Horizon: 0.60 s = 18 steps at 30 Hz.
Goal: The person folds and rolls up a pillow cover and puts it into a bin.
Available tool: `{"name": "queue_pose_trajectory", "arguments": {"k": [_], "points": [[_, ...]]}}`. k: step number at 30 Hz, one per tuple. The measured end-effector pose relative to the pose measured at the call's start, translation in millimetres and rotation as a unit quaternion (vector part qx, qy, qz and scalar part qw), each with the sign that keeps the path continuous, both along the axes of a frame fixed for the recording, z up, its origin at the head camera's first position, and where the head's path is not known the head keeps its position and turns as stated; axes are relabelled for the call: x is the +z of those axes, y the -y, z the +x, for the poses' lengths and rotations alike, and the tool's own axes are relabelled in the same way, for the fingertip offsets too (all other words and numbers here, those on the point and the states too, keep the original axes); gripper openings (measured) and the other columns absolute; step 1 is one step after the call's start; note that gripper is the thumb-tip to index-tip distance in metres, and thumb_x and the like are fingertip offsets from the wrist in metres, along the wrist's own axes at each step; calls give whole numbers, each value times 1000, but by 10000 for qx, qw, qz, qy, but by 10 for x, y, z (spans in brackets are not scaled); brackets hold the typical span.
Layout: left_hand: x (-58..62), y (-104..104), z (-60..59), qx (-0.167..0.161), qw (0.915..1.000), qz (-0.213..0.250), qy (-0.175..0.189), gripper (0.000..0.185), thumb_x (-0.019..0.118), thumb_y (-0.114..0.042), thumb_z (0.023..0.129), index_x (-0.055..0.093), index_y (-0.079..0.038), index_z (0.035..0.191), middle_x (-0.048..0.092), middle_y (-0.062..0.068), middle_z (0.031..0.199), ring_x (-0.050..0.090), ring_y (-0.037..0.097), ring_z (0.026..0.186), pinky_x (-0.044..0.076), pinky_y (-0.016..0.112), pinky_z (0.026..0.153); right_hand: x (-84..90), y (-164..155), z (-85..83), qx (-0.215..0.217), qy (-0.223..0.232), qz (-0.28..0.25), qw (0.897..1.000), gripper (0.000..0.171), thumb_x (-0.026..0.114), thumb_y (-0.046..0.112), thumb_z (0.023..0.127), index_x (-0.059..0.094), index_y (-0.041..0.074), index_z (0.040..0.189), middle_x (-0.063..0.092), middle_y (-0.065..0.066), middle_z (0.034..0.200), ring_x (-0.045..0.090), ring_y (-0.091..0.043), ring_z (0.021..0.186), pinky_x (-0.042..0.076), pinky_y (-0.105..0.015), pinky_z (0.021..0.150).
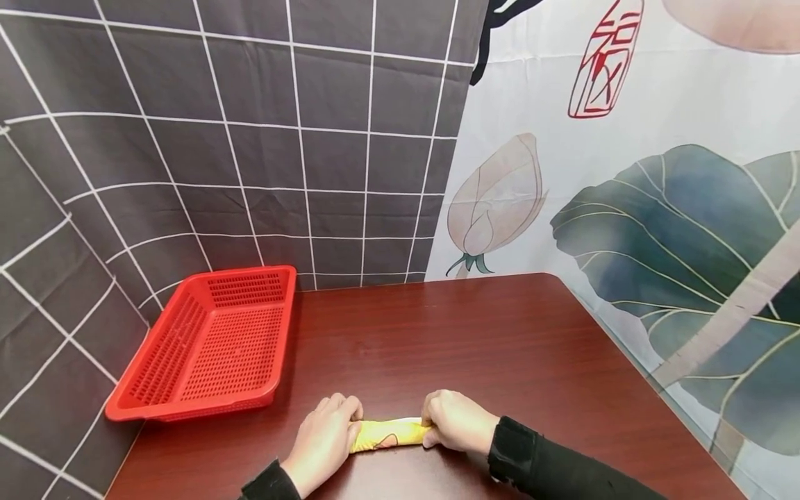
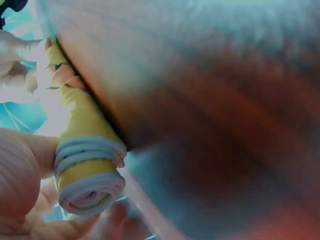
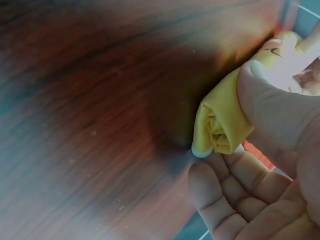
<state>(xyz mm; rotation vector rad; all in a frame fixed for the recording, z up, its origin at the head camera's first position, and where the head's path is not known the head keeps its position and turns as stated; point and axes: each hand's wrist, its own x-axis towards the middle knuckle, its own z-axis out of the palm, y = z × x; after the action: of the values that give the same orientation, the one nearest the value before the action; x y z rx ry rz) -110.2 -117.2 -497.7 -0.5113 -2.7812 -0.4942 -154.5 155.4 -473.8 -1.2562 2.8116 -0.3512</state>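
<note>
Head view: both our hands grip a rolled yellow cloth at the near edge of the table.

Nearest us, at about 6 o'clock on the dark wooden table (image 1: 475,347), the rolled yellow cloth (image 1: 389,435) lies with its long axis running from 9 o'clock to 3 o'clock. Our left hand (image 1: 325,441) curls round its 9 o'clock end and our right hand (image 1: 459,421) round its 3 o'clock end, each equally close and clamped on the roll. The left wrist view shows the spiral end of the roll beside the palm; in the right wrist view our thumb presses over the other end with the fingers cupped beneath. Farther off, toward 10 o'clock from the roll, a red plastic basket (image 1: 187,406) sits on the table's left side, nearer the left hand. Beyond hang a grey grid curtain (image 1: 250,139) and a lotus-print cloth (image 1: 656,208).
</note>
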Motion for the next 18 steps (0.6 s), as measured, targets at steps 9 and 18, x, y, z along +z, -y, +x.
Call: {"name": "queue_pose_trajectory", "arguments": {"k": [9,18], "points": [[-69,-27,16,-1040,9527,-1437,-2469,18,77,-31,78,63,-23,70,55,-10,69,47,15,71,36,29,69,-42,11,-50,-32,202,-178,9996,31,95,23,70,65,18,63,59,14,69,41,4,63,37,-12,60],[-9,-283,61,-1033,9398,-2443,-2156,46,81,-62,74,66,-21,90,58,-8,57,48,17,58,36,31,66,-8,3,-77,-28,365,-276,9989,31,95,19,72,65,17,64,57,13,67,40,4,61,38,-13,60]]}}
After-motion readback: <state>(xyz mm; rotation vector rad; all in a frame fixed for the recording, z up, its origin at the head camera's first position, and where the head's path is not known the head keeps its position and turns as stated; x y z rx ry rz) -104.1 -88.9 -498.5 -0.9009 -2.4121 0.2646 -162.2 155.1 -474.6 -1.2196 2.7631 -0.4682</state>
